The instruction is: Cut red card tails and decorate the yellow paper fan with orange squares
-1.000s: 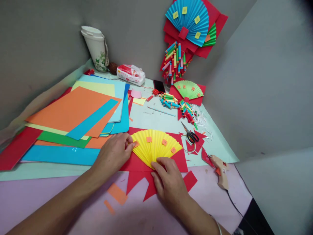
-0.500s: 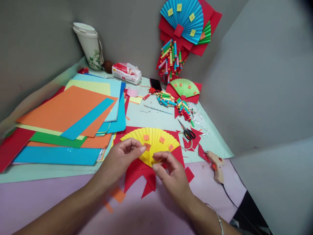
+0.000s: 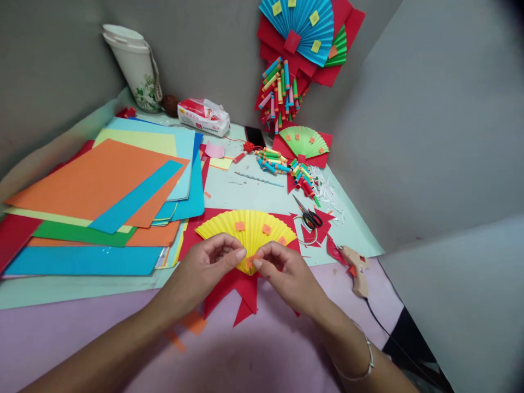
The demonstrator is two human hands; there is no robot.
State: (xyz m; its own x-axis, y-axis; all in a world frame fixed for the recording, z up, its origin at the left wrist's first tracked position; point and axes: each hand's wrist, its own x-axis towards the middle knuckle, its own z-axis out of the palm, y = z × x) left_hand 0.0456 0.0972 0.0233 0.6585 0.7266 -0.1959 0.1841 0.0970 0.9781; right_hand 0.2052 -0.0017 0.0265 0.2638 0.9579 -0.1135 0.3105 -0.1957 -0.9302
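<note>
A pleated yellow paper fan [image 3: 229,222] with small orange squares on it lies over red paper [image 3: 229,289] cut with pointed tails. My right hand [image 3: 286,275] pinches a small orange paper square [image 3: 250,262] between thumb and forefinger, just over the fan's lower point. Close beside it, my left hand [image 3: 215,267] hovers above the fan's left half with thumb and fingertips together. Whether anything is in that pinch I cannot make out. Both hands cover parts of the fan's lower edges.
Coloured paper sheets [image 3: 98,177] are stacked at left. Scissors [image 3: 309,215] and a corded glue gun [image 3: 355,267] lie at right. Behind are a pencil [image 3: 260,179], small paper rolls [image 3: 272,160], a tissue pack [image 3: 204,116], a lidded cup [image 3: 133,71] and a hanging blue fan [image 3: 303,24].
The orange square has gone from my left fingertips to my right ones. My right hand has moved slightly up and left, closing its pinch. The camera view has shifted slightly.
</note>
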